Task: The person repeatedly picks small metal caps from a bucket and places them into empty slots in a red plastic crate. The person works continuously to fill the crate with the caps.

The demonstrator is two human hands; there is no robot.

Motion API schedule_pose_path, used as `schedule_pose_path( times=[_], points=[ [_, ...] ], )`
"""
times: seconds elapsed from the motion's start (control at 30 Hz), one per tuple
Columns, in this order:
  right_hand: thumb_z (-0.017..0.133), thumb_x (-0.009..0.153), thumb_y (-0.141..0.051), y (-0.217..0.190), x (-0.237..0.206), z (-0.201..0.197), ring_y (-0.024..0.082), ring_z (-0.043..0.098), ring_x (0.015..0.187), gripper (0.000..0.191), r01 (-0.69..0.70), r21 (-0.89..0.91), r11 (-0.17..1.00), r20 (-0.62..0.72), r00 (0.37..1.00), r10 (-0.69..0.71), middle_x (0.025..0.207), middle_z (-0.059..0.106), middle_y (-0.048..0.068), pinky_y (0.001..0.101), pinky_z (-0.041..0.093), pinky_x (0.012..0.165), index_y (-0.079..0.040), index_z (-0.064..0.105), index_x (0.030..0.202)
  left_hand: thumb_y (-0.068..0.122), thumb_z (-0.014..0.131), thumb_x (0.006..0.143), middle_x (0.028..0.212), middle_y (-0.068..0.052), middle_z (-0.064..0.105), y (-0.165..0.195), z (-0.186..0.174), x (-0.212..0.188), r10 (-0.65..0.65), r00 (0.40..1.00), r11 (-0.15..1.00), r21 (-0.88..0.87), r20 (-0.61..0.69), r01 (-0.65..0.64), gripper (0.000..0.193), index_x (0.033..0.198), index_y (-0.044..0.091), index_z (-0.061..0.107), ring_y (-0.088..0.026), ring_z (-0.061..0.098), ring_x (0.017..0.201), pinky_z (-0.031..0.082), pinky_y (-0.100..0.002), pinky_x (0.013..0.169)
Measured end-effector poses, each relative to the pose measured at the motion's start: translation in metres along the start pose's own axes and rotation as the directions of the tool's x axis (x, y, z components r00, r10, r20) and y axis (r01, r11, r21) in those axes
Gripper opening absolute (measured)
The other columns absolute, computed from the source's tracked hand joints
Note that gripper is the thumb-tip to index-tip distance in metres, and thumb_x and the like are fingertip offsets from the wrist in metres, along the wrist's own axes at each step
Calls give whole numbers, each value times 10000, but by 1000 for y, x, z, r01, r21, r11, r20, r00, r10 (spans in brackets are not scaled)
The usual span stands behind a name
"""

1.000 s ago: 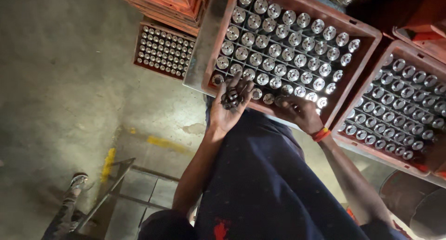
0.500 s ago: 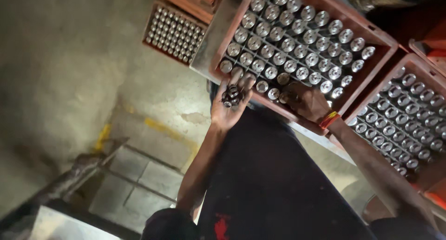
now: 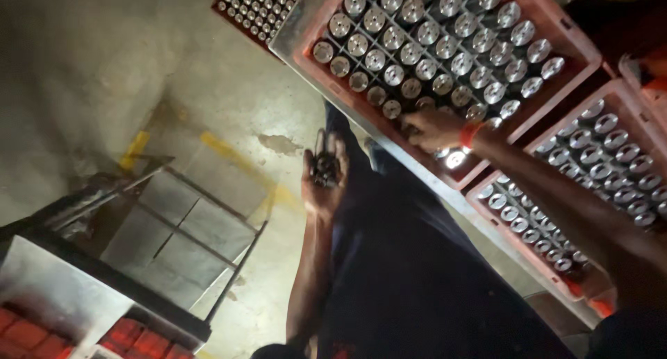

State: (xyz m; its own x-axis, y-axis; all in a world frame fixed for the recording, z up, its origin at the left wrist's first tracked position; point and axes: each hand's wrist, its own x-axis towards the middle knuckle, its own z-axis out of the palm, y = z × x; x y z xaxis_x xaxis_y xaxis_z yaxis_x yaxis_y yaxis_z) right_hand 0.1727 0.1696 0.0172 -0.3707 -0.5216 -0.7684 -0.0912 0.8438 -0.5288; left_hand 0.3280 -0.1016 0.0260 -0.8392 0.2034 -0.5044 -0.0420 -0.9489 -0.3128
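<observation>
My left hand point(image 3: 324, 184) is held palm up in front of me, cupped around a small pile of dark metal parts point(image 3: 324, 166). My right hand point(image 3: 432, 128), with an orange band at the wrist, reaches to the near edge of a red crate point(image 3: 566, 36) filled with several rows of shiny round metal pieces point(image 3: 427, 50). Its fingers rest among the pieces in the front row; whether it grips one is hidden.
A second red crate point(image 3: 629, 74) of the same metal pieces sits to the right, a third point(image 3: 258, 3) lies farther back on the concrete floor point(image 3: 104, 67). A metal frame stand point(image 3: 149, 223) with red blocks point(image 3: 28, 331) is at lower left.
The view has swung, so the crates sit higher and to the right. My left hand with the dark parts has drawn back from the crate edge. My right hand stays at the front row.
</observation>
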Motion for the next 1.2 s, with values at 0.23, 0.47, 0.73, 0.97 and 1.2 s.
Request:
schedule_pose_path(
  times=[0.23, 0.47, 0.73, 0.97, 1.2],
  points=[
    [480, 1023, -354, -25, -27, 27, 305, 665, 552, 417, -30, -118, 993, -263, 965, -2, 702, 692, 192, 469, 552, 588, -89, 638, 1303, 390, 428, 1144, 1498, -162, 558, -14, -15, 2, 48, 998, 997, 57, 41, -50, 528, 1582, 94, 435, -308, 547, 1379, 494, -438, 1125],
    [710, 1022, -297, -46, -41, 69, 278, 704, 693, 268, 109, -4, 994, -843, 535, -62, 950, 753, 187, 405, 549, 595, -33, 755, 1046, 417, 415, 1121, 1509, -149, 558, -27, 0, 27, 24, 999, 992, 127, -33, -19, 551, 1542, 64, 462, -305, 520, 1397, 457, -418, 1134],
    [828, 883, -105, -23, -22, 77, 285, 752, 977, 261, 320, 176, 931, -824, 565, -38, 1103, 748, 157, 353, 616, 792, -25, 674, 1077, 444, 421, 1120, 1517, -119, 556, -30, 24, 38, -57, 998, 946, 322, 18, 48, 563, 1549, 84, 475, -288, 517, 1400, 468, -434, 1117],
    [775, 947, -24, -18, -15, 68, 222, 759, 982, 203, 434, 309, 846, -910, 393, 131, 1112, 752, 123, 352, 616, 852, -14, 665, 1117, 467, 401, 1103, 1546, -99, 533, -29, 32, 24, 40, 999, 936, 351, 19, -44, 599, 1565, 87, 427, -279, 466, 1459, 439, -430, 1159],
    [791, 797, -92, -54, -7, 40, 308, 710, 748, 134, 138, -171, 975, -929, 307, -207, 957, 773, 129, 403, 552, 657, -98, 782, 930, 474, 351, 1127, 1580, -103, 470, -12, 47, 58, -100, 995, 929, 361, 26, 84, 595, 1583, 96, 418, -278, 434, 1478, 353, -436, 1210]
  ],
)
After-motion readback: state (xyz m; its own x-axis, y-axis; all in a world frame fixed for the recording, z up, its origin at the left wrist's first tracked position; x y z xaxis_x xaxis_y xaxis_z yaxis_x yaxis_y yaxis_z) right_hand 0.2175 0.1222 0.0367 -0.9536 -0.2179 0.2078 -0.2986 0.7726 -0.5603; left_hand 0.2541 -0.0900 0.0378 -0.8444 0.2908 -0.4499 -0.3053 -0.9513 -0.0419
